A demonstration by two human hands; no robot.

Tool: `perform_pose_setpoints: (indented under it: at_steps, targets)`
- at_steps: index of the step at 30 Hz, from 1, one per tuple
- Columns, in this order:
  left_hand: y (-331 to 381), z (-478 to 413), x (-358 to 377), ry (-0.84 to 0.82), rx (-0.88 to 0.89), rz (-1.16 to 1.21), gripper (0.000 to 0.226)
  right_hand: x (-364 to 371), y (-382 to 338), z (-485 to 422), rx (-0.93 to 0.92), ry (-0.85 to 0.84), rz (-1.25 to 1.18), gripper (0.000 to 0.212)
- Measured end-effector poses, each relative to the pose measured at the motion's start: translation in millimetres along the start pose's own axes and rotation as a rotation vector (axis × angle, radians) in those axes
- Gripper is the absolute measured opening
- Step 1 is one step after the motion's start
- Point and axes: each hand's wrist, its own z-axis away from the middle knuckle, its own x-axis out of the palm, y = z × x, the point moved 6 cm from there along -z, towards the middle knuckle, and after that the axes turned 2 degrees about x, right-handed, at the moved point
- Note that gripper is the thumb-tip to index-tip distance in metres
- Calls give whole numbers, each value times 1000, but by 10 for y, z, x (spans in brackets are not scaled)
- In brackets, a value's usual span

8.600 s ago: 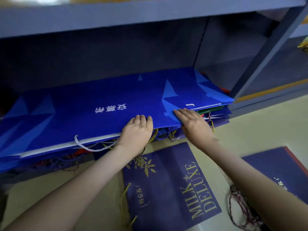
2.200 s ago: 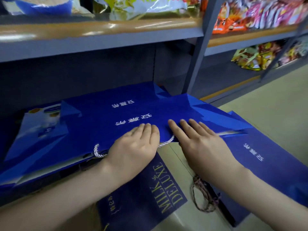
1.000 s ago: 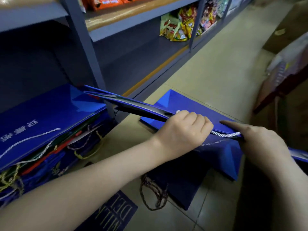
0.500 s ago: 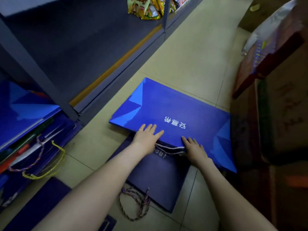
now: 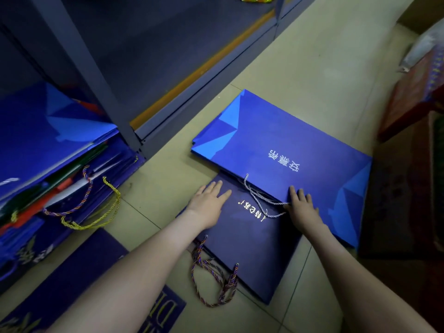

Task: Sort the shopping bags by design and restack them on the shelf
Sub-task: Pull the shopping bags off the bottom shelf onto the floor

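A bright blue bag [image 5: 283, 145] with white characters lies flat on the floor, on top of a dark navy bag [image 5: 249, 246] with gold lettering and multicoloured cord handles. My right hand [image 5: 301, 206] rests flat on the blue bag's near edge, by its white cord handle. My left hand [image 5: 207, 203] lies flat and open on the navy bag's left corner. On the bottom shelf at left sits the stack of bags [image 5: 48, 150], blue ones on top, with cord handles hanging over the front.
A grey shelf upright [image 5: 96, 82] stands between the stack and an empty shelf bay [image 5: 168, 49]. Another navy "Deluxe" bag [image 5: 79, 284] lies on the floor at lower left. Red and dark boxes [image 5: 413, 111] crowd the right side.
Over the earlier frames both hands pulled a blue bag off the shelf stack and laid it on the floor pile. Since half a second ago my left hand slid back onto the navy bag.
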Motion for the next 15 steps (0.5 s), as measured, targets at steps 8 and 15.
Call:
perform_pose_setpoints:
  at_steps: [8,15]
  targets:
    - [-645,561,-213,179,-108,-14,60,-91,-839,170,-154,144,115,70]
    - [-1368,1648,-691,630,-174,-216,61,-393,-2680,1017,-800,391,-113,78]
